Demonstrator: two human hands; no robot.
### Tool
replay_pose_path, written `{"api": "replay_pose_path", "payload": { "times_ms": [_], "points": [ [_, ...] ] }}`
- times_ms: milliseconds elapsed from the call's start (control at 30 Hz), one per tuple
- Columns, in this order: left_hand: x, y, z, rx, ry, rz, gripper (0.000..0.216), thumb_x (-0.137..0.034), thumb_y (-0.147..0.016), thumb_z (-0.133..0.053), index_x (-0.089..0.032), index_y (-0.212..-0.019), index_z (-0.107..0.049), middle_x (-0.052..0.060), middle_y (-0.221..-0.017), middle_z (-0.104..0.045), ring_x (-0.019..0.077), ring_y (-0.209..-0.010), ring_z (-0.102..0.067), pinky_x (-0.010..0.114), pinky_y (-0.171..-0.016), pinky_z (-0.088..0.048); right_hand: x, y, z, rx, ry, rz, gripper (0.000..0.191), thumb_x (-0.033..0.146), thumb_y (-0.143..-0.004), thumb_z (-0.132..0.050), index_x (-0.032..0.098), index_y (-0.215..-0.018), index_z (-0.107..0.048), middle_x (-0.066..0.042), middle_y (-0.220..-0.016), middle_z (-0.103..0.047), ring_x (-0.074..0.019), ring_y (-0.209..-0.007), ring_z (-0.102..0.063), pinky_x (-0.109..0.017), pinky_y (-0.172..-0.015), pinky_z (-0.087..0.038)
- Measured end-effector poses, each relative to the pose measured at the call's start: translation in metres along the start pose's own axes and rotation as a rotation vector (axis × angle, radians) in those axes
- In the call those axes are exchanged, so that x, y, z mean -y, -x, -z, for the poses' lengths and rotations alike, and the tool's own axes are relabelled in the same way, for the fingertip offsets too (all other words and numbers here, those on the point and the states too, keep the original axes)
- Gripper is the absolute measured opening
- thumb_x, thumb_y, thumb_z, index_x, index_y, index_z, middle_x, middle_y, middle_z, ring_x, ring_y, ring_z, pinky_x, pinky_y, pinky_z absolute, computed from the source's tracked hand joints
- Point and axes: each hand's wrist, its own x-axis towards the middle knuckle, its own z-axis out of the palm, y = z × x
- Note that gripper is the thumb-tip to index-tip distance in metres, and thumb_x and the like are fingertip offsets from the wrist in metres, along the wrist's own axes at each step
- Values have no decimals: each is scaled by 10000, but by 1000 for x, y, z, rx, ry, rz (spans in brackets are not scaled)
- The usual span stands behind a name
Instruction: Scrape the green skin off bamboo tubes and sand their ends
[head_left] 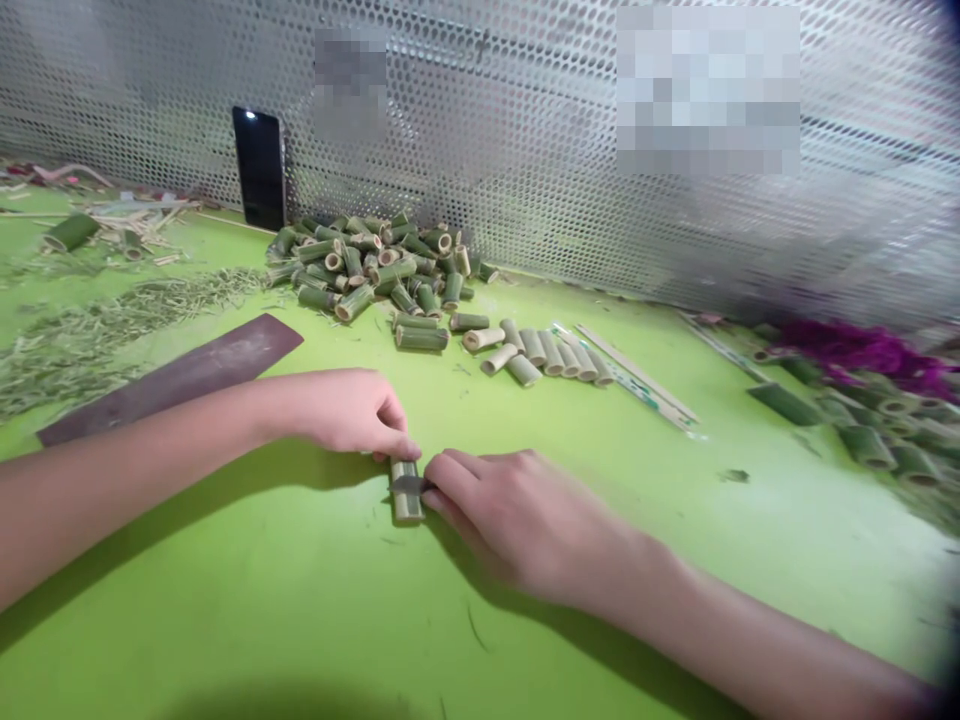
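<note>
A short bamboo piece (pixel 408 507), partly scraped pale with green stripes left on its skin, lies lengthwise on the green tabletop. My left hand (pixel 367 415) pinches its far end between thumb and fingers. From the right, my right hand (pixel 517 510) grips a small knife (pixel 409 485), whose handle is hidden in the fist. The dark blade lies across the bamboo piece and touches its upper face. Beyond the hands, several peeled pale bamboo pieces (pixel 553 354) lie in a row, with a few green ones (pixel 421 337) beside them.
A heap of green bamboo pieces (pixel 375 265) rests against the perforated metal wall (pixel 525 120), beside a propped phone (pixel 260 165). Left are green shavings (pixel 150 315) and a brown strip (pixel 180 375). Wrapped chopsticks (pixel 637 375), purple shreds (pixel 870 350) and more bamboo (pixel 862 445) lie right.
</note>
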Motion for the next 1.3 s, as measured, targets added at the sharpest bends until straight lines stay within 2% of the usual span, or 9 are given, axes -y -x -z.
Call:
{"api": "replay_pose_path", "payload": {
  "times_ms": [100,300,700,900,967,1100,1300],
  "points": [
    [0,0,-2,-3,5,-19,357,-576,-797,-704,-226,-753,-759,-9,-653,-620,137,-538,-425,279,-479,-265,3,-2,0,52,2,-36,254,308,-1099,-413,197,-894,-514,20,-715,-627,-111,-491,-438,-284,-498,-204],
    [4,-1,-9,-65,57,14,427,-634,-762,-729,-209,-732,-744,-15,-588,-549,134,-512,-378,290,-462,-223,4,-4,3,148,34,-92,225,315,-1096,-425,203,-929,-523,29,-679,-609,-115,-464,-428,-289,-475,-173],
    [4,3,-10,-40,80,15,455,-663,-736,-748,-208,-749,-755,-29,-587,-515,130,-514,-362,291,-468,-231,-4,1,20,258,-46,-38,268,335,-1097,-383,208,-902,-516,52,-573,-488,-115,-437,-372,-265,-485,-200],
    [7,4,-6,-55,110,18,416,-641,-769,-750,-230,-817,-793,-7,-643,-570,136,-530,-379,292,-475,-228,-4,15,28,328,-167,-3,282,344,-1095,-393,217,-930,-582,30,-624,-554,-120,-476,-421,-272,-506,-227],
    [7,4,-5,-54,113,21,411,-640,-767,-756,-233,-810,-793,-7,-643,-568,134,-525,-365,297,-474,-215,-5,18,27,280,-186,-37,289,338,-1103,-376,215,-927,-569,29,-626,-556,-120,-482,-437,-272,-511,-241],
    [6,2,-5,-55,94,-3,442,-667,-755,-751,-226,-774,-780,-16,-608,-525,131,-513,-342,306,-485,-200,-8,12,18,74,-108,-104,319,353,-1117,-330,202,-906,-515,36,-614,-522,-109,-453,-384,-275,-499,-236],
    [8,-2,-10,-86,84,-39,459,-671,-773,-722,-214,-763,-762,-2,-643,-598,140,-546,-400,298,-501,-234,-7,0,1,-71,4,22,249,275,-1098,-385,183,-967,-576,14,-717,-610,-106,-516,-448,-275,-518,-239]
  ]
}}
